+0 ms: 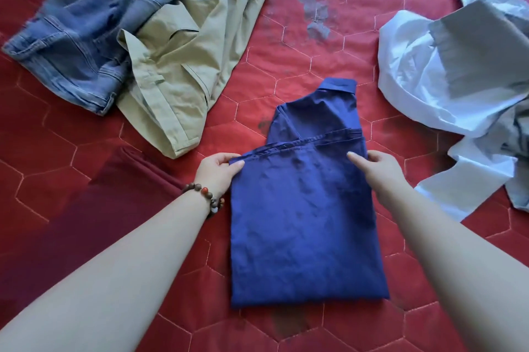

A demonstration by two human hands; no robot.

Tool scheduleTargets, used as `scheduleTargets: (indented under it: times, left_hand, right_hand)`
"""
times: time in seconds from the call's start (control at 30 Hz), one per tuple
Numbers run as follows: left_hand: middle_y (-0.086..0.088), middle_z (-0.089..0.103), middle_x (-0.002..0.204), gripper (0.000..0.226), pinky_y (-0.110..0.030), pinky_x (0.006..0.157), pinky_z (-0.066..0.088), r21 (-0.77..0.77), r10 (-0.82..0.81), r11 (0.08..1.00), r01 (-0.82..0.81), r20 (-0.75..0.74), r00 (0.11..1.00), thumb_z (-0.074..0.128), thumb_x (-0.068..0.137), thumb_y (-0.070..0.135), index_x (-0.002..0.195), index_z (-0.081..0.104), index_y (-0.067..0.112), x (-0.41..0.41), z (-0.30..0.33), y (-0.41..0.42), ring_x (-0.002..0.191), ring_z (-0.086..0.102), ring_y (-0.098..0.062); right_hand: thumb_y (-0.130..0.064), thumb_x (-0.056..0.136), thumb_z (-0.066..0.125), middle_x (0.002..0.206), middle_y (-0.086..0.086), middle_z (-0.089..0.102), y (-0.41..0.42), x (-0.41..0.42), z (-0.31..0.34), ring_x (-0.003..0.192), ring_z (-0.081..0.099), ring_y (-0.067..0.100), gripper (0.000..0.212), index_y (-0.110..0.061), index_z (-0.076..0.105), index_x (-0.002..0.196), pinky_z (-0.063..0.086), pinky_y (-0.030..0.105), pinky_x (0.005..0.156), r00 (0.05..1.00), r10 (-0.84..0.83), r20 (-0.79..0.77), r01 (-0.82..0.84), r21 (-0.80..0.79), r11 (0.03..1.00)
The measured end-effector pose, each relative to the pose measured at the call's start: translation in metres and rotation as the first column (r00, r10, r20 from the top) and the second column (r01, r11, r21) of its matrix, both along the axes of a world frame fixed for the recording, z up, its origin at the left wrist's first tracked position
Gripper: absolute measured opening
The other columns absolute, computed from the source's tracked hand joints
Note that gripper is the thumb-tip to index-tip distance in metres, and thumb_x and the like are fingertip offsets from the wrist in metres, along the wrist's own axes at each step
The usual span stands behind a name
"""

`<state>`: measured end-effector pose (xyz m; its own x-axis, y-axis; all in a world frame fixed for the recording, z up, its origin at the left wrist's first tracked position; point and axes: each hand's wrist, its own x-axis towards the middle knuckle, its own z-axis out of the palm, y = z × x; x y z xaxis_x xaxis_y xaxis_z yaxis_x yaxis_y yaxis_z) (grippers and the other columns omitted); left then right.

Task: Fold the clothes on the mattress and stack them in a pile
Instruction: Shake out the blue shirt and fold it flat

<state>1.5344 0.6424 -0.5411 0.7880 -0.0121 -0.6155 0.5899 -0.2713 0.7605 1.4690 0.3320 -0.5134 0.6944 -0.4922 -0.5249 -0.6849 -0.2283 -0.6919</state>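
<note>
A dark blue shirt (303, 222) lies in the middle of the red quilted mattress (286, 45), its lower half folded up over the body and its collar pointing away from me. My left hand (219, 172), with a bead bracelet on the wrist, pinches the folded hem at its left corner. My right hand (378, 167) grips the same hem at its right side. Blue jeans (86, 25) and khaki trousers (183, 65) lie crumpled at the upper left. A white garment (423, 94) with a grey piece (481, 48) on it lies at the right.
A dark red folded cloth (120, 197) lies flat at the left, just beyond my left forearm. Grey stains (315, 13) mark the mattress cover near the top centre. Bare mattress shows in front of the blue shirt and along the bottom edge.
</note>
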Motion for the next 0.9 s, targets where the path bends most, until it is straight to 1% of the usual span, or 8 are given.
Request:
scheduleTargets:
  times: [0.13,0.27,0.37,0.47,0.57,0.7,0.8,0.9]
  left_hand:
    - [0.003,0.071,0.076,0.01,-0.019,0.066,0.051,0.058,0.008,0.998,-0.01,0.046,0.999,0.072,0.082,0.011,0.082,0.072,0.021,0.005,0.002,-0.003,0.066,0.062,-0.006]
    - [0.004,0.073,0.068,0.015,-0.015,0.061,0.052,-0.165,0.094,0.983,-0.082,0.069,0.993,0.07,0.084,0.006,0.08,0.071,0.019,0.019,0.017,0.001,0.062,0.064,-0.003]
    - [0.003,0.072,0.068,0.016,-0.016,0.063,0.053,-0.223,0.143,0.968,-0.114,0.118,0.983,0.068,0.085,0.005,0.08,0.071,0.02,0.051,0.027,-0.006,0.063,0.064,-0.005]
    - [0.003,0.068,0.071,0.012,-0.014,0.068,0.05,-0.117,0.134,0.987,-0.111,0.213,0.968,0.07,0.085,0.007,0.081,0.071,0.018,0.084,0.028,-0.022,0.064,0.061,-0.001]
    - [0.002,0.063,0.07,0.003,-0.008,0.059,0.044,0.055,0.051,0.996,-0.067,0.246,0.968,0.07,0.086,0.009,0.088,0.071,0.01,0.104,0.019,-0.037,0.058,0.055,0.002]
    - [0.002,0.064,0.073,0.008,-0.011,0.063,0.045,0.095,0.04,0.993,-0.066,0.256,0.966,0.068,0.087,0.007,0.094,0.07,0.005,0.12,0.013,-0.041,0.066,0.055,-0.006]
    - [-0.003,0.066,0.086,0.014,-0.023,0.081,0.049,0.197,-0.025,0.98,-0.03,0.273,0.962,0.068,0.086,0.008,0.099,0.068,0.012,0.123,0.015,-0.043,0.084,0.06,-0.016]
    - [-0.01,0.065,0.109,0.03,-0.033,0.098,0.041,0.521,-0.279,0.853,-0.006,0.467,0.839,0.067,0.084,0.012,0.113,0.064,0.007,0.105,0.024,-0.054,0.105,0.059,-0.025]
  right_hand:
    - [-0.019,0.085,0.07,0.079,0.01,0.067,0.004,0.024,0.008,0.074,0.054,0.014,0.013,-0.006,0.07,0.084,0.043,0.032,0.068,0.995,0.017,0.101,-0.013,-0.048,0.999]
    - [-0.015,0.087,0.068,0.077,-0.005,0.072,-0.001,0.035,0.026,0.069,0.059,0.003,0.005,-0.016,0.072,0.084,0.049,0.023,0.064,0.971,-0.053,0.231,0.038,0.071,0.997]
    - [-0.016,0.087,0.068,0.083,-0.002,0.073,-0.013,0.059,0.037,0.077,0.061,0.006,0.006,-0.013,0.073,0.089,0.05,0.023,0.07,0.946,-0.055,0.32,0.019,0.113,0.993]
    - [-0.017,0.087,0.068,0.082,-0.003,0.071,-0.028,0.093,0.031,0.076,0.06,0.006,0.005,-0.017,0.072,0.085,0.049,0.024,0.071,0.946,-0.07,0.316,0.037,0.111,0.993]
    - [-0.013,0.09,0.064,0.092,0.008,0.071,-0.039,0.113,0.011,0.084,0.06,0.014,0.009,-0.017,0.07,0.084,0.05,0.036,0.081,0.973,-0.036,0.228,0.014,0.097,0.995]
    - [-0.015,0.089,0.065,0.096,0.007,0.072,-0.051,0.132,-0.001,0.086,0.063,0.015,0.007,-0.013,0.071,0.091,0.051,0.038,0.086,0.977,-0.019,0.212,0.007,0.053,0.999]
    - [-0.024,0.089,0.066,0.102,0.01,0.07,-0.049,0.139,-0.001,0.092,0.064,0.021,0.02,-0.008,0.068,0.101,0.051,0.04,0.091,0.989,0.027,0.147,-0.008,-0.132,0.991]
    - [-0.024,0.091,0.062,0.114,0.017,0.059,-0.033,0.126,0.001,0.108,0.054,0.032,0.03,-0.003,0.06,0.112,0.04,0.038,0.096,0.944,0.27,0.189,-0.104,-0.606,0.788]
